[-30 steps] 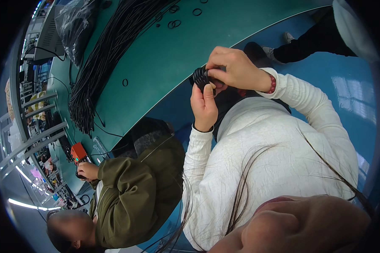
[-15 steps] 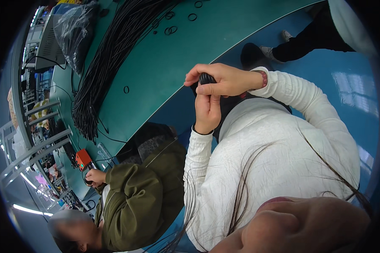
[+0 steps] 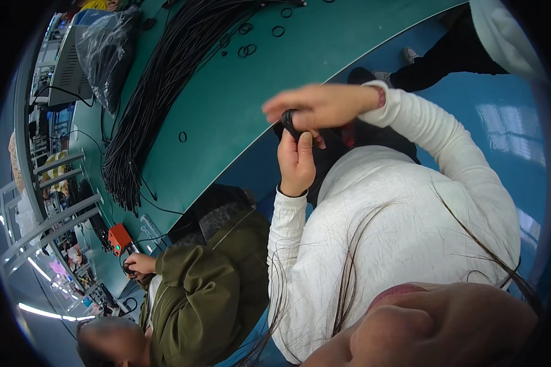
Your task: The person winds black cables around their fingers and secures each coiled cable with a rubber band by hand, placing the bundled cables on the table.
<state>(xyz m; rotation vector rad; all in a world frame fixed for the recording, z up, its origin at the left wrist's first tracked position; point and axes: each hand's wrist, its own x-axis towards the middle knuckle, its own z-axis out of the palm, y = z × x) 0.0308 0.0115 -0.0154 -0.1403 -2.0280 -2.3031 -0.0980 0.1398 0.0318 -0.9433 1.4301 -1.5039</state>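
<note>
Plainly black loops (image 3: pixel 288 121) in left hand (image 3: pixel 296 166)

white long-sleeved top (image 3: pixel 404 220), crinkled fabric — bare hands (image 3: pixel 296 165); thin black band (image 3: pixel 292 194), left wrist; red beaded bracelet (image 3: pixel 381 96), right wrist — long dark hair (image 3: pixel 521 289), loose strands.

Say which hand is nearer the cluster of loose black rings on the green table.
Right. The right hand is by the edge of the green table, short of the loose black rings; the left hand is farther back from them, gripping a black coil.
</note>
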